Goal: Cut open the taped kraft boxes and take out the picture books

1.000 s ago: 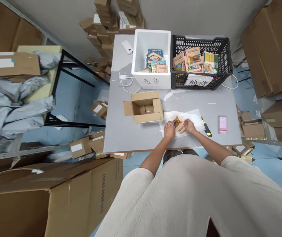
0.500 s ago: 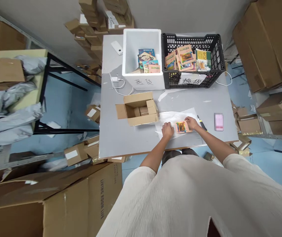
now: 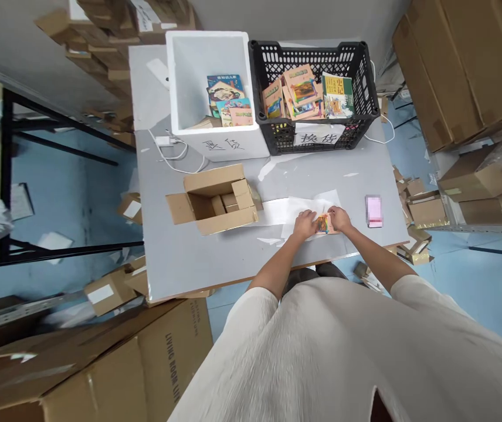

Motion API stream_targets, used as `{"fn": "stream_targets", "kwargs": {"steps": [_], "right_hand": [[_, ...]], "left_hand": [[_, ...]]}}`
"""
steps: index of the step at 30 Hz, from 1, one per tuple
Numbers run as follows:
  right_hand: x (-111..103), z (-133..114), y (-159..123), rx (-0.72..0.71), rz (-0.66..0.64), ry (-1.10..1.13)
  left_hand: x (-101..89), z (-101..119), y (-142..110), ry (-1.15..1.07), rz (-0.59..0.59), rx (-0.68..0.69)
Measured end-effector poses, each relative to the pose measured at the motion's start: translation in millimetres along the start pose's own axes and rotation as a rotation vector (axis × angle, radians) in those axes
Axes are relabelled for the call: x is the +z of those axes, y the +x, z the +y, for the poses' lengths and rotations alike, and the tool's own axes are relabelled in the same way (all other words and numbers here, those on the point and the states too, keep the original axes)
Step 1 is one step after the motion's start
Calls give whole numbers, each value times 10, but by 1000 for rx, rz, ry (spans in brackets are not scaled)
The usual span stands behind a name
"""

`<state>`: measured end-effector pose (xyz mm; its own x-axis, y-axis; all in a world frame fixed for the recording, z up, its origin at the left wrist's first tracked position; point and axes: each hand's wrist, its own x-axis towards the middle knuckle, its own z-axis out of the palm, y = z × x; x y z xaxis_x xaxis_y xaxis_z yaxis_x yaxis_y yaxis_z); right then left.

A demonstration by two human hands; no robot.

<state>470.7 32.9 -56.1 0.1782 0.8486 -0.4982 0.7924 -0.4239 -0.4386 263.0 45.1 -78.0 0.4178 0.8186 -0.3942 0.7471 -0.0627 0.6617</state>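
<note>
A small orange booklet [image 3: 324,224] with a colourful cover picture lies between my hands, over crumpled white paper [image 3: 292,206] near the front edge of the table. My left hand [image 3: 305,224] is closed at its left side, the fingertips partly hidden. At its right end my right hand [image 3: 339,219] has the fingers pinched together on the booklet's upper corner. Left of the paper stands an open cardboard box [image 3: 226,224] with smaller cardboard pieces inside.
A white foam box [image 3: 233,143] and a black plastic crate [image 3: 272,138], both holding books, stand at the back. A phone [image 3: 374,211] lies to the right, and a white cable [image 3: 180,167] at the left. Cartons and shelves surround the table.
My left hand has come in against the booklet's left side and now covers part of it. The black and yellow tool beside my right wrist no longer shows. The camera view has shifted.
</note>
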Motion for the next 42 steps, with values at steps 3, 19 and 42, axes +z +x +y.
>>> {"fn": "stream_targets", "kwargs": {"steps": [3,19,42], "right_hand": [[-28,50,-22,20,-1,-3],[-263,123,-3,182,53,253],[17,-885,-43,15,189,235]], "left_hand": [[-79,11,124,-8,-61,13],[-696,179,-144,168,95,-33],[-2515,-1175,-945,357,338,-285]]}}
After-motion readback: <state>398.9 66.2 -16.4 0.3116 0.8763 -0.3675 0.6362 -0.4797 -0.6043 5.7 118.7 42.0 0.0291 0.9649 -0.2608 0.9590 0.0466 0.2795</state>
